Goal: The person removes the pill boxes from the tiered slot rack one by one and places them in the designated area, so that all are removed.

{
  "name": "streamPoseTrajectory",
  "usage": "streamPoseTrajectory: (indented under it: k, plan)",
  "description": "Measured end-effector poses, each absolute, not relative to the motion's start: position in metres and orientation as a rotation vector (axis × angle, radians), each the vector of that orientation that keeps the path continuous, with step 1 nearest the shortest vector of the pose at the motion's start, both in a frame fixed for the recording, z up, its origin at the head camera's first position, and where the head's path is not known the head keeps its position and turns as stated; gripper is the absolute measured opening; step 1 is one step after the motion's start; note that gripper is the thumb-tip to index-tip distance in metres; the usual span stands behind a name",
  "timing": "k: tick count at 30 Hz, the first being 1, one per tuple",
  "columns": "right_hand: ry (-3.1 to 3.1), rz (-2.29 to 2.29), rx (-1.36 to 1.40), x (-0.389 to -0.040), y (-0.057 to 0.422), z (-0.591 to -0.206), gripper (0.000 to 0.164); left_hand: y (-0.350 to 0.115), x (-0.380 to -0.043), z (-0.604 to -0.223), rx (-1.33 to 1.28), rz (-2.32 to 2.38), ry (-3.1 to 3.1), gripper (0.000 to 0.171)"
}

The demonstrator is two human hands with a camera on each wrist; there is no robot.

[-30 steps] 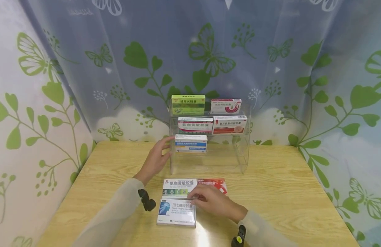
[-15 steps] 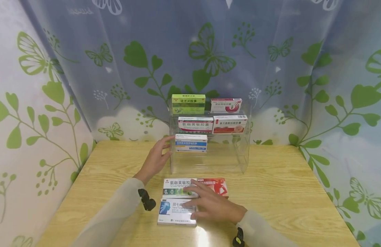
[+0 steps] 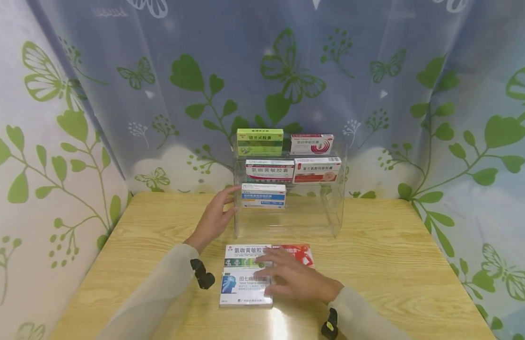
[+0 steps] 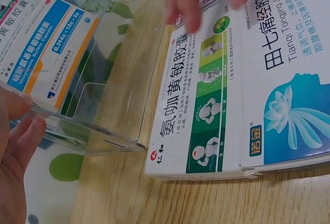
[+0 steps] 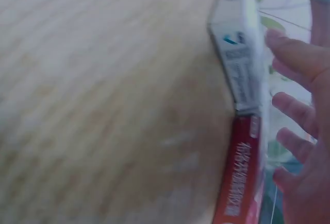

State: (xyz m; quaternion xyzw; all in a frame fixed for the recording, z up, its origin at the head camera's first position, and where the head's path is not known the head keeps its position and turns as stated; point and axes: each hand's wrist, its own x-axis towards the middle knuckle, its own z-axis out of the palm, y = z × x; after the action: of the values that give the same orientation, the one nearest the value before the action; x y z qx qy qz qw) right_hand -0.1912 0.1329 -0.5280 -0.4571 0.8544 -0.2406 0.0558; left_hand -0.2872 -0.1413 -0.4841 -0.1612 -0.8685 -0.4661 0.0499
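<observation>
In the head view, my left hand touches the left side of a clear acrylic stand, fingers loosely extended. Beside its fingertips, a blue-and-white medicine box stands on the lowest tier. My right hand is spread over medicine boxes laid on the table, its fingers overlapping them from the right. Under it are a white-and-blue box at the front, a white-and-green box directly behind, and a red box at back right, partly hidden. The right wrist view shows separated fingers beside the box edges.
Higher tiers of the stand carry a green box, a white box with a red swirl, a white-and-red box and a white-and-orange box. A patterned curtain rises behind the wooden table.
The fingers of my right hand have spread from a closer curl at the front box. That box has slid slightly back and right against the white-and-green one. My left hand stays at the stand.
</observation>
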Motion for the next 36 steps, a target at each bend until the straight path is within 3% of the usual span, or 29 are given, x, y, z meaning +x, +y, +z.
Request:
streamPoseTrajectory:
  k: [11, 22, 32, 36]
  plan:
    - [2.784, -1.144, -0.956, -0.239, 0.157, -0.491, 0.029, -0.142, -0.287, -0.484, -0.478, -1.391, -2.664, 0.065]
    - [2.791, -1.581, -0.663, -0.289, 0.159, -0.460, 0.043, -0.141, -0.287, -0.484, -0.489, -1.384, -2.644, 0.066]
    - [2.774, -1.532, -0.596, -0.307, 0.148, -0.458, 0.048, -0.142, -0.288, -0.486, -0.498, -1.360, -2.651, 0.065]
    - [2.782, -1.534, -0.578, -0.311, 0.143, -0.461, 0.043, -0.142, -0.288, -0.487, -0.499, -1.355, -2.644, 0.065]
